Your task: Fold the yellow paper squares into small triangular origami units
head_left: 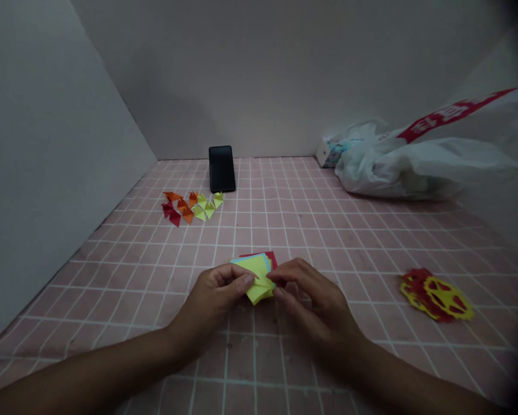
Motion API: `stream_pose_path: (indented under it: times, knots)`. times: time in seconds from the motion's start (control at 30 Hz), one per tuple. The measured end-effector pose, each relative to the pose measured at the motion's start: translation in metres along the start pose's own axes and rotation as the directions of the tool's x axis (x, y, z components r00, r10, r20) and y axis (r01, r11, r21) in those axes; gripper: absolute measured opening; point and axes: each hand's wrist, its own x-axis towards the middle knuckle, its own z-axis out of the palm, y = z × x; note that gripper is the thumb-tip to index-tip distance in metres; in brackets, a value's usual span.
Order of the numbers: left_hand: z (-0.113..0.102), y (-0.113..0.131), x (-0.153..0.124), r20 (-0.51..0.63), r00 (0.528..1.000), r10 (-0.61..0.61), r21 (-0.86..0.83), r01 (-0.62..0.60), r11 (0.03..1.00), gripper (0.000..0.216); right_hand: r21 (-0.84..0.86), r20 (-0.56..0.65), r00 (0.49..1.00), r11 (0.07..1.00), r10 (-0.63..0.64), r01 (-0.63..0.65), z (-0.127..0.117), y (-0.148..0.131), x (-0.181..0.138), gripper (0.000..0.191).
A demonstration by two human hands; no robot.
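A small folded piece of yellow paper (260, 293) is between my two hands, above the front of a stack of coloured paper (254, 263). Yellow lies on top of that stack, with light blue and red edges showing beneath. My left hand (218, 294) pinches the folded paper from the left, thumb on its upper face. From the right, my right hand (314, 300) grips the paper's edge between thumb and fingertips. Its other fingers are curled and partly hidden.
Several small folded paper shapes (187, 214) in red, orange and yellow lie at the back left. A black phone (222, 168) leans behind them. Red and yellow gear-like cutouts (435, 295) lie right. At the back right are a white plastic bag (384, 167) and a box (328, 151).
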Motion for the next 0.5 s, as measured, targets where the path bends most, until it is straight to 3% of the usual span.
stream_pose_path:
  times: [0.07, 0.13, 0.5]
  knots:
    - [0.0005, -0.0001, 0.0001, 0.001, 1.0, 0.005, 0.01, -0.005, 1.0, 0.023, 0.148, -0.002, 0.98, 0.969, 0.2, -0.198, -0.0012, -0.0016, 0.0021, 0.007]
    - [0.0007, -0.0004, 0.0, 0.002, 0.999, 0.034, 0.036, -0.034, 0.999, 0.021, 0.265, 0.042, 0.946, 0.91, 0.321, -0.32, -0.0008, -0.0017, 0.0023, 0.002]
    - [0.0024, 0.0023, -0.0021, 0.019, 0.978, 0.207, 0.258, -0.205, 0.944, 0.015, 0.442, 0.175, 0.886, 0.77, 0.428, -0.46, 0.0031, 0.0054, 0.0045, 0.014]
